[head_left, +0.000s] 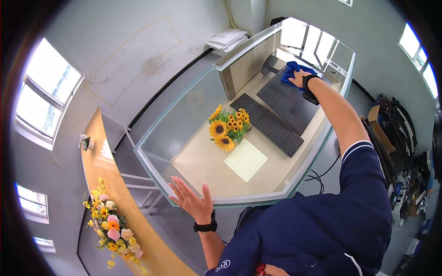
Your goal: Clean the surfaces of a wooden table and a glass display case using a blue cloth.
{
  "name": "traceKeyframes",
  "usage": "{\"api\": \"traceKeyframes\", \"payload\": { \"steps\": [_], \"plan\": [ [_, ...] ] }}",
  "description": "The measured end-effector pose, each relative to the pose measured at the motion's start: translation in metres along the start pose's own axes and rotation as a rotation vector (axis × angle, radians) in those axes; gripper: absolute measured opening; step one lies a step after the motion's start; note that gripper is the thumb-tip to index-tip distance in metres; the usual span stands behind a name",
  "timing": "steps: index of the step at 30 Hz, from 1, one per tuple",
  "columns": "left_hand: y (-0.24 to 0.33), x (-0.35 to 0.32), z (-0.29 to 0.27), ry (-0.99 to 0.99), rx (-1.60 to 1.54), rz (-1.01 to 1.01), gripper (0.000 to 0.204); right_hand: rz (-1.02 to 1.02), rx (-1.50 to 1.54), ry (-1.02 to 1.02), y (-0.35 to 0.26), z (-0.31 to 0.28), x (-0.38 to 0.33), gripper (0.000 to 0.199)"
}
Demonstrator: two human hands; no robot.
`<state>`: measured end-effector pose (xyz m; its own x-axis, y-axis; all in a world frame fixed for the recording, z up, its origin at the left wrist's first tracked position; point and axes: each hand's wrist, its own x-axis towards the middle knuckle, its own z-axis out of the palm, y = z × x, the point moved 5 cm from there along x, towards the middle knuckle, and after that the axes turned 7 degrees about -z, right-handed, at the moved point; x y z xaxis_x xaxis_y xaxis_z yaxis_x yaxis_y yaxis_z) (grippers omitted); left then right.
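My right hand [301, 78], at the end of an outstretched arm, presses a bunched blue cloth [289, 71] onto the upper part of a dark monitor screen [290, 101]. Its fingers are partly lost in the cloth's folds. At the near left corner of the glass-walled desk [230, 201], my left hand [192, 202] is held with fingers stretched out and nothing in it; I cannot tell whether it touches the glass. A black keyboard [269, 125] lies beside the monitor. Left of it stand sunflowers [225, 129], with a pale green square sheet [246, 160] in front.
Glass panels with thick edges [179, 92] rise around the desk. On the left, a curved wooden counter [138, 230] carries a large flower arrangement [113, 225] and a small potted plant [86, 142]. White papers [228, 39] are stacked behind. Cables and boxes [391, 129] crowd the right.
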<state>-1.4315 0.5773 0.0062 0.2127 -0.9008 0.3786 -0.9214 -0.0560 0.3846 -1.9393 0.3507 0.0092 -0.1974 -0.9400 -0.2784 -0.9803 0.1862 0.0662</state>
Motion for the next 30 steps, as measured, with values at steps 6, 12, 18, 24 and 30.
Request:
{"api": "traceKeyframes", "payload": {
  "steps": [6, 12, 18, 24, 30],
  "plan": [
    [0.0, 0.002, -0.002, -0.01, -0.011, 0.015, 0.074, -0.417, 0.378, -0.003, -0.007, -0.015, -0.004, 0.049],
    [0.002, 0.001, -0.004, 0.002, 0.018, 0.03, 0.074, -0.428, 0.079, 0.404, -0.06, -0.035, -0.024, 0.043],
    [0.0, 0.0, -0.002, -0.005, 0.035, 0.035, 0.07, -0.616, -0.09, 0.185, -0.184, -0.033, -0.036, 0.052],
    [0.003, 0.001, -0.002, -0.002, 0.037, 0.028, 0.069, -0.549, -0.13, 0.058, -0.212, -0.026, -0.01, 0.062],
    [0.001, 0.0, -0.005, 0.018, 0.028, 0.017, 0.068, -0.618, -0.22, 0.035, -0.212, -0.024, -0.01, 0.059]
  ]
}}
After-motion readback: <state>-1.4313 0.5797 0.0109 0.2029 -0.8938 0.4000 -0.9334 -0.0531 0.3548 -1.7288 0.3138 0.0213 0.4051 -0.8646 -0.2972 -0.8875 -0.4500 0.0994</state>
